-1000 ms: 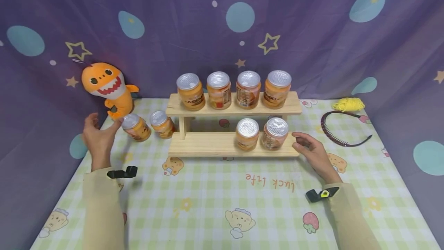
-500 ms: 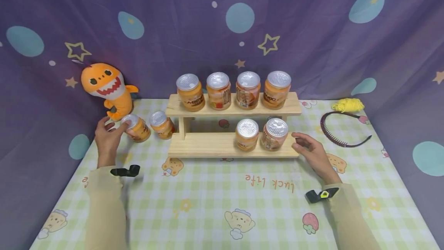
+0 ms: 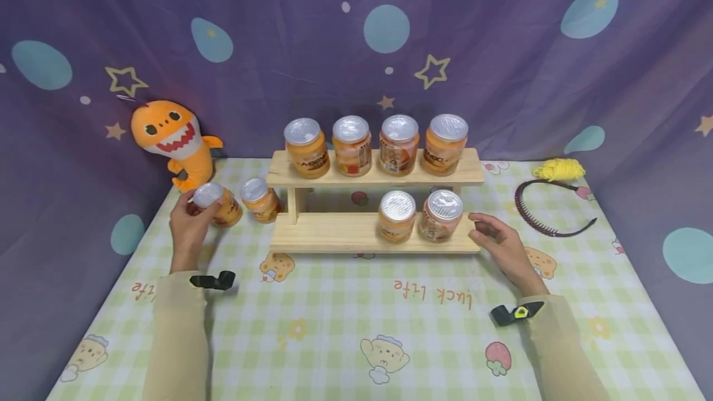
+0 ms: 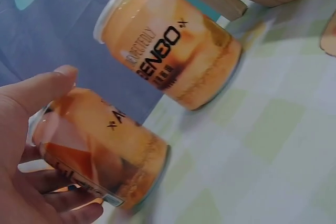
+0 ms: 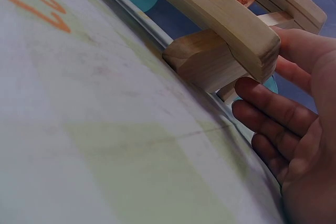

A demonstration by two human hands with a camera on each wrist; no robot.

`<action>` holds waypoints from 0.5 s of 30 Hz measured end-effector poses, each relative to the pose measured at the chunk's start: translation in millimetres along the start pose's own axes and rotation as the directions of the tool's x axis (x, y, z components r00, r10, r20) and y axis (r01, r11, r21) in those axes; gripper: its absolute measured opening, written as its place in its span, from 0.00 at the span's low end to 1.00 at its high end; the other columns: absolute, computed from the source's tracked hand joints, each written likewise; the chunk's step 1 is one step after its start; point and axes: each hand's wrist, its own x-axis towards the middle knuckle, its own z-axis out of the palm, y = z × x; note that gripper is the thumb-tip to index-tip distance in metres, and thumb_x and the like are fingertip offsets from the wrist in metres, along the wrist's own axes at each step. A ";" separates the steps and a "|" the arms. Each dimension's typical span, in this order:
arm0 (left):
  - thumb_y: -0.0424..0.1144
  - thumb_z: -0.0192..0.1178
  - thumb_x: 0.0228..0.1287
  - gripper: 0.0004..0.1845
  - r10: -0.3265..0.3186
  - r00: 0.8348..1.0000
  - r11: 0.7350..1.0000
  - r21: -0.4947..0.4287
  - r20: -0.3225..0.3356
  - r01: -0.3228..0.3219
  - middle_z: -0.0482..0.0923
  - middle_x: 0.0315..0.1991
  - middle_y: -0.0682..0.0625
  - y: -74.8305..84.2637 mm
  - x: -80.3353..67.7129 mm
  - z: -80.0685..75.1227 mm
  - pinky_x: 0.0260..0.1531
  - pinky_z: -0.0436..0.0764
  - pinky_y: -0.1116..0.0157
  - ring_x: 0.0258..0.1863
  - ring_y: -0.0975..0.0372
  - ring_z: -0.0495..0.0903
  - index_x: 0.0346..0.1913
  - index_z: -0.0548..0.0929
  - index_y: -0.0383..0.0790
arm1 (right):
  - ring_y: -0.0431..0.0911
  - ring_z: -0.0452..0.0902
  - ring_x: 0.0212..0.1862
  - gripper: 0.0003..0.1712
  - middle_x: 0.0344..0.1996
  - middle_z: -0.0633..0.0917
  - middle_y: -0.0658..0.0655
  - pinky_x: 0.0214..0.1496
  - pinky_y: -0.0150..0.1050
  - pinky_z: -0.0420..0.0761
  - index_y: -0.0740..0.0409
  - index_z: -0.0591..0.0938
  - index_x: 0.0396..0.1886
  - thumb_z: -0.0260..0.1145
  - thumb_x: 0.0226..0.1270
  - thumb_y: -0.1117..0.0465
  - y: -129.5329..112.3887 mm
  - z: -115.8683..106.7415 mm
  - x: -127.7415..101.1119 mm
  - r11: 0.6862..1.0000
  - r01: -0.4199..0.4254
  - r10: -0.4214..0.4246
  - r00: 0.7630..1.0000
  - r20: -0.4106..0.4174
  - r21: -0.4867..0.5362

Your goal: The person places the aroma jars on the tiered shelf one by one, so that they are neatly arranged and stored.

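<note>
The left hand (image 3: 192, 223) grips a jar (image 3: 216, 203) on the tabletop (image 3: 334, 320) beside another jar (image 3: 259, 198); the right hand (image 3: 498, 246) rests against the wooden rack (image 3: 334, 231).

Four jars (image 3: 375, 144) are set on the rack's (image 3: 334, 232) upper shelf, two below, two left of it, a headband (image 3: 548, 209) to the right.

Open left half of lower shelf (image 3: 328, 228); second jar (image 3: 260, 199) just beside, before its end.
</note>
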 end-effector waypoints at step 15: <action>0.46 0.79 0.49 0.33 0.033 0.991 0.996 -0.074 -0.129 -0.042 0.79 0.49 0.56 -1.1 0.4 11.5 0.44 0.73 0.76 0.43 0.71 0.74 0.60 0.81 0.46 | 0.23 0.76 0.49 0.25 0.48 0.79 0.24 0.54 0.18 0.71 0.65 0.76 0.64 0.64 0.73 0.59 0.5 -0.5 -0.4 1.000 0.018 -0.018 1.000 -0.002 0.006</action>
